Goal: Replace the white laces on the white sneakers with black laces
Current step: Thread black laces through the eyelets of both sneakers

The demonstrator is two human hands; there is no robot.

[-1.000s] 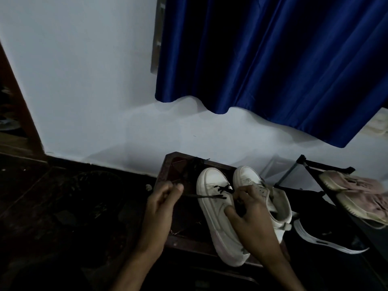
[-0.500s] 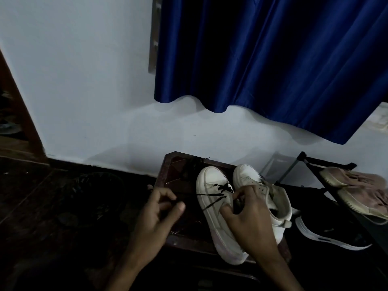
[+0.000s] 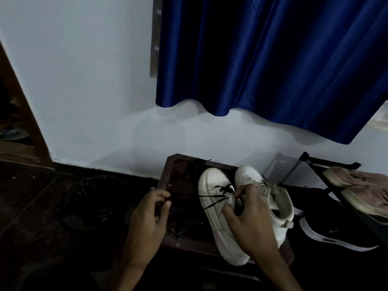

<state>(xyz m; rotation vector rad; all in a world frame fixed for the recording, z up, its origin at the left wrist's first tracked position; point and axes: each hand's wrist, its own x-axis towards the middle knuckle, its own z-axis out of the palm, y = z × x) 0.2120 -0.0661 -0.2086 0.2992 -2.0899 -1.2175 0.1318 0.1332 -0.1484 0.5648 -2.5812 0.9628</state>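
Sneaker overhangs stool edge; left hand pinches lace.

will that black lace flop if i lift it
Probably floppy: the black lace lies in loose crossing strands over the white sneaker. Likely very light, since the left hand seems to manage it with a fingertip pinch.

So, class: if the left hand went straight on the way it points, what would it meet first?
Probably the dark stool's left rim, just ahead of the left hand; depth is unclear, so it might pass over toward the wall.
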